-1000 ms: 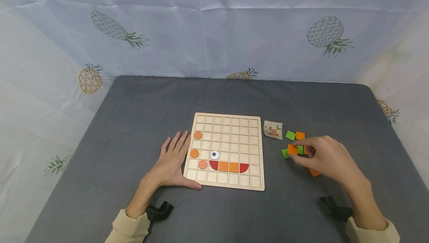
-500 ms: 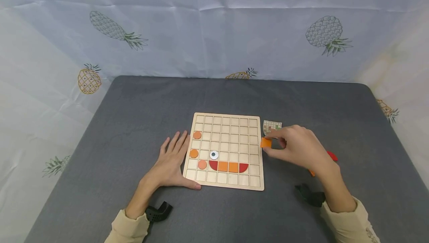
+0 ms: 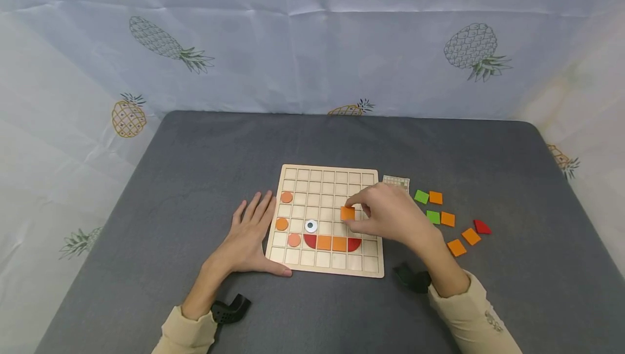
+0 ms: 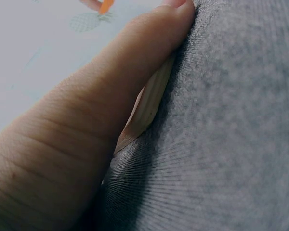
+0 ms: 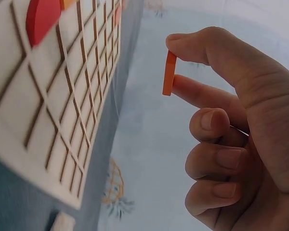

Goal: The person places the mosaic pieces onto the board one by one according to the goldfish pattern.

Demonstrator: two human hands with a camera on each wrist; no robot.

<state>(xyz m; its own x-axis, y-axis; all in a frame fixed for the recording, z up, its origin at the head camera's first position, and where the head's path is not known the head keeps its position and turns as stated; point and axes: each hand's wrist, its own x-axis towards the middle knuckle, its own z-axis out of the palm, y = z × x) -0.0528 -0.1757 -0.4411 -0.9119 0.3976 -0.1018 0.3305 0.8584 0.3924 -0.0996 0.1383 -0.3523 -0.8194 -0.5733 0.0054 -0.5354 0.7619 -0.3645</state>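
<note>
Clamped an orange tile (image 3: 348,213) between right fingertips (image 5: 182,44), above the board (image 3: 314,186); spread left fingers (image 3: 262,207) around its corner.

The left forearm (image 3: 204,290) slanted inward to the near left corner of the board (image 3: 323,259), where the left hand (image 3: 248,243) framed that corner: four straight fingers fanned out beside the left edge, the thumb stretched along the near edge. The right forearm (image 3: 446,270) angled in so that the right hand (image 3: 388,214) extended over the right edge. Its index finger and thumb formed a pinch; the other three fingers curled toward the palm.
</note>
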